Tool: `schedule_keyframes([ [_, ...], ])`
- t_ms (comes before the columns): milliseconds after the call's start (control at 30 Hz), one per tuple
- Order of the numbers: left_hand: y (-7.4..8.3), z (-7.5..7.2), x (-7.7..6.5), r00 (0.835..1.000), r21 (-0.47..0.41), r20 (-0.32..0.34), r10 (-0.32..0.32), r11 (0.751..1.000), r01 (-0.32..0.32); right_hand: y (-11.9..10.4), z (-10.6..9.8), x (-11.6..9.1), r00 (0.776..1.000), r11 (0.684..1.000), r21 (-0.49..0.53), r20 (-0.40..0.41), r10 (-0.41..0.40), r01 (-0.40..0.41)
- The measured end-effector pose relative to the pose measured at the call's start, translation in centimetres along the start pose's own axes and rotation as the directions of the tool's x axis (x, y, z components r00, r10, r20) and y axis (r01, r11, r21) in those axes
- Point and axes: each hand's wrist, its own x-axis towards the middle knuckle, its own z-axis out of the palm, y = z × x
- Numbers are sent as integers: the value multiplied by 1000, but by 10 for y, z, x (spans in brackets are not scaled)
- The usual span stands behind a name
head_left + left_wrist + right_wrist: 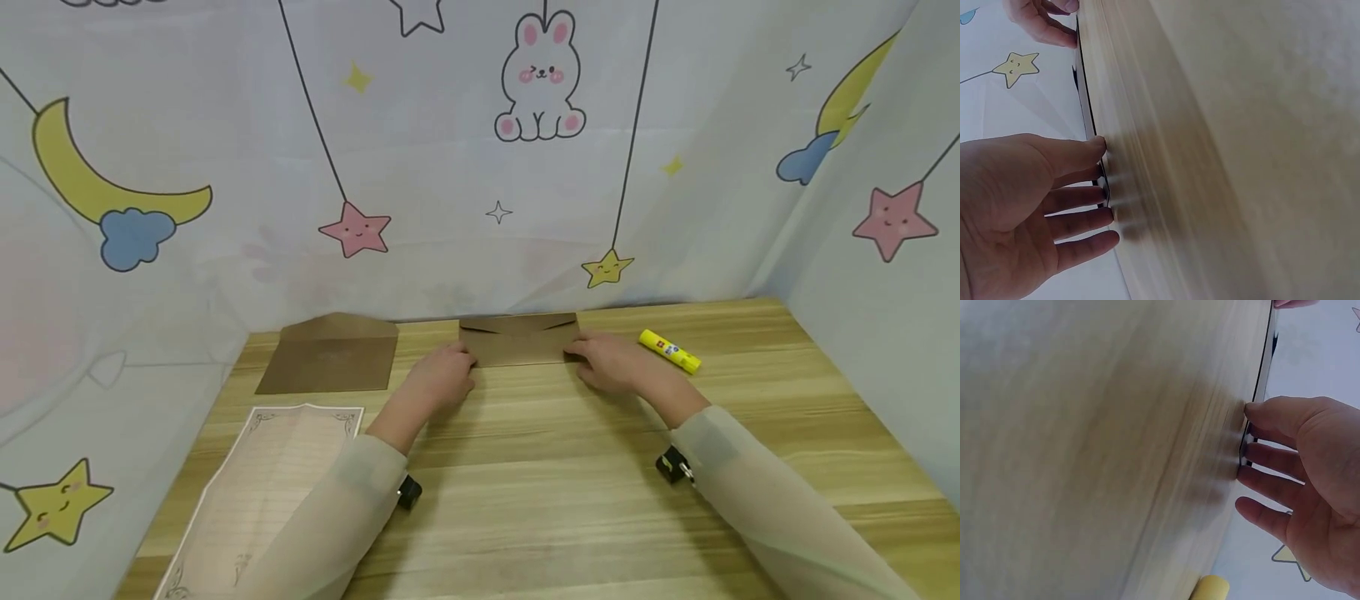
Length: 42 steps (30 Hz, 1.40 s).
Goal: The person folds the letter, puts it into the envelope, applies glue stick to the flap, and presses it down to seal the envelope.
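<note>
At the back middle of the table lies a brown envelope, its flap along the far side and lifted a little. My left hand holds its left end; in the left wrist view the thumb is at the near edge and fingers are at the side. Its right end is between the thumb and fingers of my right hand. In the right wrist view the envelope appears as a thin edge, partly covered by that hand. A yellow glue stick lies just right of the right hand.
A second brown envelope lies at the back left with its flap open. Nearer, a sheet of decorated letter paper lies partly under the left sleeve. A white printed curtain stands right behind the table's far edge.
</note>
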Motion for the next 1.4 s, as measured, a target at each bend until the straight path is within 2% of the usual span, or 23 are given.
schedule_keyframes([
  [333,-4,5,-6,998,-121,-28,-48,992,45,2,4,-10,998,999,50,-68,-12,15],
  [500,-5,-3,-20,997,-162,-61,-51,986,41,-4,1,-18,995,997,76,-97,10,-3],
  [667,-7,-14,-38,992,-194,-96,-87,979,68,-13,-3,-28,990,993,117,-138,42,-26],
  [800,-15,-22,-55,982,-200,-142,-121,976,91,-19,-2,-35,981,992,119,-180,66,-44],
  [967,-35,-23,-80,963,-198,-210,-171,972,129,-23,7,-43,973,986,157,-216,82,-49],
  [1133,-64,-23,-110,937,-221,-241,-253,955,201,-26,13,-48,968,980,196,-238,80,-33],
  [1300,-98,-18,-138,916,-244,-225,-332,930,277,-27,15,-50,964,978,210,-258,69,-14],
  [1400,-121,-13,-157,904,-245,-175,-390,906,344,-28,16,-51,963,976,216,-259,71,-14],
])
